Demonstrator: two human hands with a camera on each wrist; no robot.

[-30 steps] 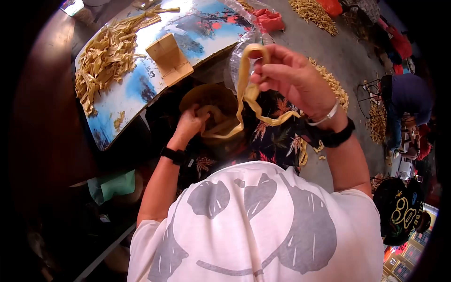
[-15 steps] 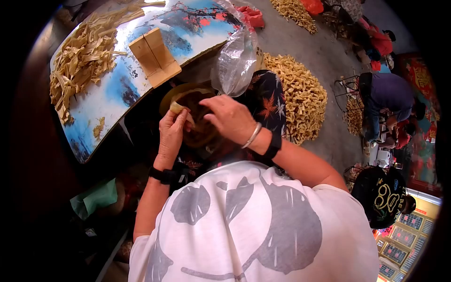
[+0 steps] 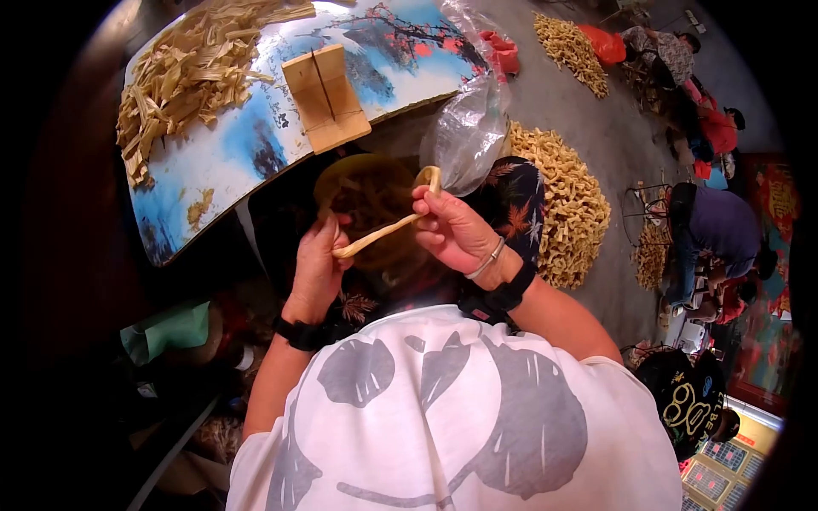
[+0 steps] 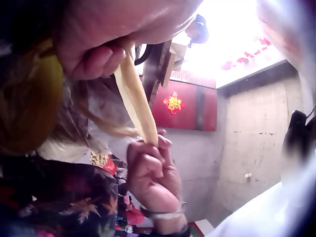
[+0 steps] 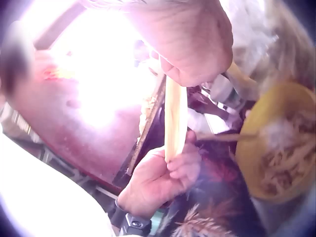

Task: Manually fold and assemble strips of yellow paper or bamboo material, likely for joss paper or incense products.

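Yellowish strip (image 3: 381, 237) stretches between left hand (image 3: 317, 262) and right hand (image 3: 457, 232), gripped by both

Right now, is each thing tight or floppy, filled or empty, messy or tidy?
Long, flat, pale-yellow strip: straight between the hands, looped at one end.
Left hand: pinching the strip.
Right hand: pinching it too.
Round yellow bowl: holding strips.
Clear, shiny plastic bag: crumpled.
Light-brown stand of two wooden boards: boards at an angle.
Flat, dry-looking tan strips: loosely heaped.
Small, chunky tan pieces: heaped.
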